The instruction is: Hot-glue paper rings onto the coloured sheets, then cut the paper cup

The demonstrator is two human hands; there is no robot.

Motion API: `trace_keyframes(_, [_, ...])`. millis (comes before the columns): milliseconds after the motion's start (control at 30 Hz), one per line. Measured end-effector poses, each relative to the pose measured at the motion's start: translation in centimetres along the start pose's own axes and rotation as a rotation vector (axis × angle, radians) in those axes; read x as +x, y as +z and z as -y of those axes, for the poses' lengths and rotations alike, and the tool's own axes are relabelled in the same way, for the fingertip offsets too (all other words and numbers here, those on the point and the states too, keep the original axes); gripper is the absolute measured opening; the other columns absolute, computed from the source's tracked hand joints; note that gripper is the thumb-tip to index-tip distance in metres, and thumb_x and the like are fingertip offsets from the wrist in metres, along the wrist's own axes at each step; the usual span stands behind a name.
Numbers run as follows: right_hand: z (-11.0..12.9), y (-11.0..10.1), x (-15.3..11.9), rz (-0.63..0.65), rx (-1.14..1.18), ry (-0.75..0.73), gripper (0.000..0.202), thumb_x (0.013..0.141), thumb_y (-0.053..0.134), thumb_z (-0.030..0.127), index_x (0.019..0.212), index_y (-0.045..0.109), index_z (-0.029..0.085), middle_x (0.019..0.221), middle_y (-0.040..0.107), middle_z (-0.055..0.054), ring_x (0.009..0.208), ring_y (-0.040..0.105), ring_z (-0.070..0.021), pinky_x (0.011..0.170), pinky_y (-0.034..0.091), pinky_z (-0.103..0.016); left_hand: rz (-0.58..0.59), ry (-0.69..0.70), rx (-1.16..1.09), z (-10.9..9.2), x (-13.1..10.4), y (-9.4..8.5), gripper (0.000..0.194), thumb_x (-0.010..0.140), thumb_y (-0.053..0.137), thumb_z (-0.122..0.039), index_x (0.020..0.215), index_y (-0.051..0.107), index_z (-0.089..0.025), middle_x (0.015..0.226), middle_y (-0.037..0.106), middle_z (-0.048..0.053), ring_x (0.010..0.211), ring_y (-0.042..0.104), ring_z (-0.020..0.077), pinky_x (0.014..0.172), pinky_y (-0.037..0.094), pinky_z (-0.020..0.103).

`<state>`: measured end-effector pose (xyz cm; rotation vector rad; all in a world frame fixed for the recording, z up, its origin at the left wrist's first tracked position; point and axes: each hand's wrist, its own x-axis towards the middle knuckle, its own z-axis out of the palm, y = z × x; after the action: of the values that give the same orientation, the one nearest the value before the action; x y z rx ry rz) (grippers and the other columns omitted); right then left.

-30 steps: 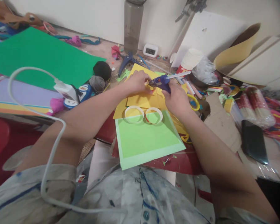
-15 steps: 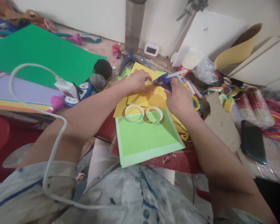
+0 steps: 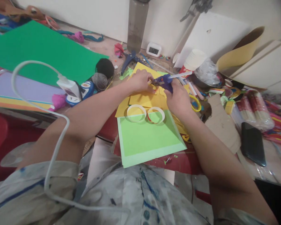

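Observation:
My right hand (image 3: 179, 97) is wrapped round a dark blue glue gun (image 3: 165, 82), with a white glue stick poking out of its back end. The gun's nozzle points left, close to the fingers of my left hand (image 3: 142, 80). Those fingers are pinched on something small and yellowish that I cannot make out. Yellow paper (image 3: 140, 99) lies under both hands. Two white rings (image 3: 155, 108) stand side by side at the top edge of light green sheets (image 3: 152, 134), nearer my body.
A large green sheet (image 3: 44, 53) and a white charger with cable (image 3: 69, 87) lie left. Behind are a bottle (image 3: 137, 25) and a small clock (image 3: 154, 49). On the right are paper cups (image 3: 195, 59), yellow scissor handles (image 3: 196, 103), cardboard and a black phone (image 3: 253, 143).
The view has shifted slightly. Both hands stay close together, with the glue gun still in my right hand and its nozzle by my left fingers.

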<state>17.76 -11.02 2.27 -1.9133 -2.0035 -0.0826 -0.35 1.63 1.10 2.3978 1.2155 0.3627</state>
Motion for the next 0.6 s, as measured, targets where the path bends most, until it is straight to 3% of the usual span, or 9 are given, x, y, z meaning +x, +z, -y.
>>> trace_keyframes(200, [-0.6, 1.0, 0.2, -0.036, 0.079, -0.051, 0.035, 0.099, 0.05, 0.023, 0.131, 0.063, 0.02, 0.131, 0.073, -0.019, 0.123, 0.067, -0.0371, 0.108, 0.052, -0.055, -0.037, -0.054, 0.023, -0.4, -0.1, -0.2, 0.06, 0.064, 0.086, -0.058, 0.117, 0.08, -0.032, 0.118, 0.072, 0.008, 0.12, 0.058, 0.0346, 0.101, 0.049, 0.049])
trace_keyframes(600, [-0.7, 0.5, -0.4, -0.042, -0.006, -0.012, 0.044, 0.1, 0.045, 0.022, 0.141, 0.058, 0.016, 0.132, 0.069, -0.025, 0.128, 0.064, -0.0427, 0.107, 0.05, -0.061, -0.021, -0.045, 0.024, -0.7, -0.5, -0.5, 0.063, 0.067, 0.086, -0.056, 0.125, 0.079, -0.032, 0.118, 0.073, 0.008, 0.119, 0.06, 0.0338, 0.103, 0.045, 0.048])
